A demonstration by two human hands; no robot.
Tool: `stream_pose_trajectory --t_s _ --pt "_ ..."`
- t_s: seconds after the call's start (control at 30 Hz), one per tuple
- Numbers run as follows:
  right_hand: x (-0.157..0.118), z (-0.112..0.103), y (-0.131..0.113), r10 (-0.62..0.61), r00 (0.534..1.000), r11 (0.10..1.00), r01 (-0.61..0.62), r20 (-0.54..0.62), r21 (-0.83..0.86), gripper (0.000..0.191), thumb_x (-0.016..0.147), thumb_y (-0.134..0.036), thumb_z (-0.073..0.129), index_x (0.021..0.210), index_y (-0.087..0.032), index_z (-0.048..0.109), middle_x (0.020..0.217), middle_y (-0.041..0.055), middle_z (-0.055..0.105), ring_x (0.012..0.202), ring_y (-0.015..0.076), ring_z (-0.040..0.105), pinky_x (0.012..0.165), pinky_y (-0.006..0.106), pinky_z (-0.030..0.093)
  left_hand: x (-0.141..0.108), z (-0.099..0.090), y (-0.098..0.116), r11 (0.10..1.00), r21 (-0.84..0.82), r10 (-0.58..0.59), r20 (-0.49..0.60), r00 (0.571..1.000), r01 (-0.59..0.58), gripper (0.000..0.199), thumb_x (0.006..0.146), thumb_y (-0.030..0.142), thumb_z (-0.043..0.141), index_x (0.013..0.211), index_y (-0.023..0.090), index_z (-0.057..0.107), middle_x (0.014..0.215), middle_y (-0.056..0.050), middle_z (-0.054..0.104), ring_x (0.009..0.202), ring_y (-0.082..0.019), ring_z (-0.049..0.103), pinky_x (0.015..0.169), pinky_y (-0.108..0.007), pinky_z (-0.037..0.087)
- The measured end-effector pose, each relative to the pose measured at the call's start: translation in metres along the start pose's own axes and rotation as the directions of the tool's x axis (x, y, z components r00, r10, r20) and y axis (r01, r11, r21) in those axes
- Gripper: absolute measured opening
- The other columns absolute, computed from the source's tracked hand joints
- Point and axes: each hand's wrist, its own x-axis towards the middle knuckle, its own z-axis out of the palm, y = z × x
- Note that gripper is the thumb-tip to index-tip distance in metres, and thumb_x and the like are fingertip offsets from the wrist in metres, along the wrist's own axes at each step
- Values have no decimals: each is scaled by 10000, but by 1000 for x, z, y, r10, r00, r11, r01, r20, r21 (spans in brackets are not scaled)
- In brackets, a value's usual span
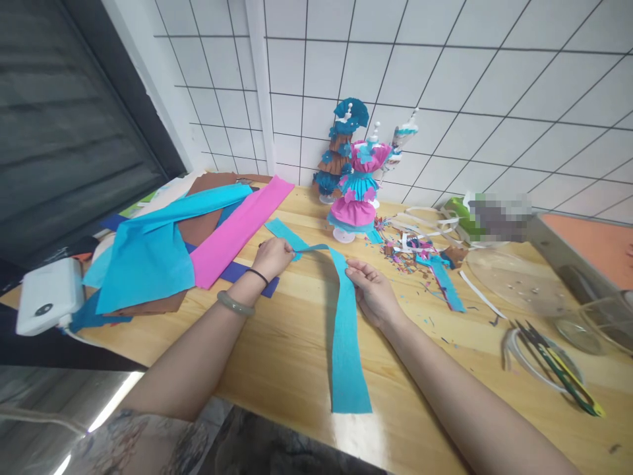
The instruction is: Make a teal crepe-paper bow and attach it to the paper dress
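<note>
A long teal fabric strip (349, 343) hangs between my hands and runs down toward the table's front edge. My left hand (275, 256), with a bangle and a dark band on its wrist, is closed on the strip's narrow gathered end. My right hand (370, 290) pinches the strip's right edge between thumb and fingers, near where it bends downward. Another short teal piece (284, 232) lies on the table just behind my left hand. Beyond my hands stands a tiered pink and blue ruffled figure (353, 214) on a white base.
Folded blue cloth (153, 264), pink cloth (237, 237) and a white device (49, 297) lie at left. A blue and brown ruffled figure (339, 161) stands behind. Coloured scraps (413, 254), scissors (558, 369) and a tray (568, 257) are on the right.
</note>
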Motion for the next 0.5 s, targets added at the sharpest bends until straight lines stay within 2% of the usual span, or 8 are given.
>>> stream_pose_trajectory --t_s 0.17,0.33,0.5 --pt "-1 1 0 -5 1000 1000 5 -4 -13 315 528 -205 795 800 -194 637 691 -21 679 588 96 602 547 201 486 -2 1 1 999 -28 25 -2 1000 -26 87 669 270 612 656 198 659 716 -38 682 762 -195 621 735 -277 451" --pt "-2 1 -1 -7 1000 1000 7 -2 -27 313 529 -217 794 799 -200 637 670 -28 670 567 95 589 531 204 477 -7 0 0 989 -114 91 -31 995 -94 117 697 256 566 709 178 652 717 -43 672 710 -180 611 666 -263 451" --pt "-2 1 -1 -5 1000 999 5 -6 -47 314 524 -229 794 795 -199 638 685 -18 674 571 106 592 536 216 479 -4 -1 -11 966 -217 130 -70 989 -142 90 676 236 571 716 171 619 687 -30 646 679 -165 601 614 -248 452"
